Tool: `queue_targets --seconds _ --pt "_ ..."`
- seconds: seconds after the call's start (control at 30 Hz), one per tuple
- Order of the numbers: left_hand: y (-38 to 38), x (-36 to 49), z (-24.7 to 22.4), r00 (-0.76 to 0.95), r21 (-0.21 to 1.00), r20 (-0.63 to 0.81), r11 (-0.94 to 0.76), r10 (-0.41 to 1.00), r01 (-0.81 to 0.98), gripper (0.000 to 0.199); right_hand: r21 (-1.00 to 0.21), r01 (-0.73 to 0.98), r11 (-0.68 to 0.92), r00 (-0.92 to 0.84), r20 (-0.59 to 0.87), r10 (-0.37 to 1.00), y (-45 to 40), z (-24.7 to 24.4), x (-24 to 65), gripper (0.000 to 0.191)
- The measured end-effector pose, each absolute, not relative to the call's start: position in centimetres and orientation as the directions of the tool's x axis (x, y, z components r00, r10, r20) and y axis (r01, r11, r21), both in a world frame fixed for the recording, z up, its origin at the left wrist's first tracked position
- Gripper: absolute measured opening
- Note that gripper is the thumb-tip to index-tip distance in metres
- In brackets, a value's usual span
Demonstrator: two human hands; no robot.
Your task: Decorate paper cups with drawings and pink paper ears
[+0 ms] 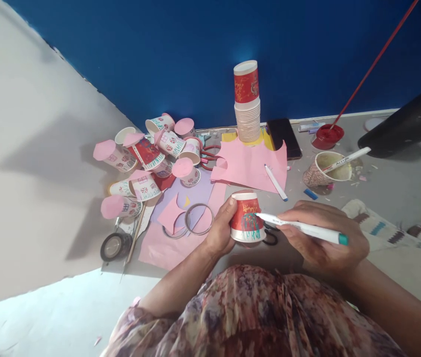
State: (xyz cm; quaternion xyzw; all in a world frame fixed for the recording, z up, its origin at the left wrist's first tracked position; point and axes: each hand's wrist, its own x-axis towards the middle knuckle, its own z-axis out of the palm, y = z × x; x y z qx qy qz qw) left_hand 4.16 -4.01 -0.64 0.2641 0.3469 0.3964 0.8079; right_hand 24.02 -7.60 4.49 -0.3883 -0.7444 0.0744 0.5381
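My left hand [222,229] is wrapped round the left side of an upside-down red and white paper cup [247,218]. Green strokes show on the cup's red band and on the white part near its rim. In my right hand [325,238] is a white marker [307,231] with a green end, its tip at the right side of the cup's red band. Black scissors handles [271,235] show partly behind the cup. Just beyond it lie a cut pink sheet [249,163] and a blue-ended marker [275,182].
Many decorated cups [145,187] with pink paper tops crowd the left. A tall cup stack [247,106] stands by the blue wall. At right are a phone [284,139], a red pot [327,137] and a patterned cup [316,171]. Black tape [113,247] lies lower left.
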Motion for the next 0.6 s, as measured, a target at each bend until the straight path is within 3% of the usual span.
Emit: queue_targets --seconds 0.27,0.6 --pt "-3.92 4.13 -0.82 0.45 0.657 -0.377 0.576 0.809 -0.486 0.071 -0.553 0.478 0.682 -0.165 0.706 0.688 -7.56 4.69 24.26 0.008" --pt "-3.67 3.9 -1.19 0.537 0.588 -0.405 0.661 0.74 -0.466 0.063 -0.618 0.436 0.654 -0.095 0.691 0.716 -7.67 4.26 24.49 0.015"
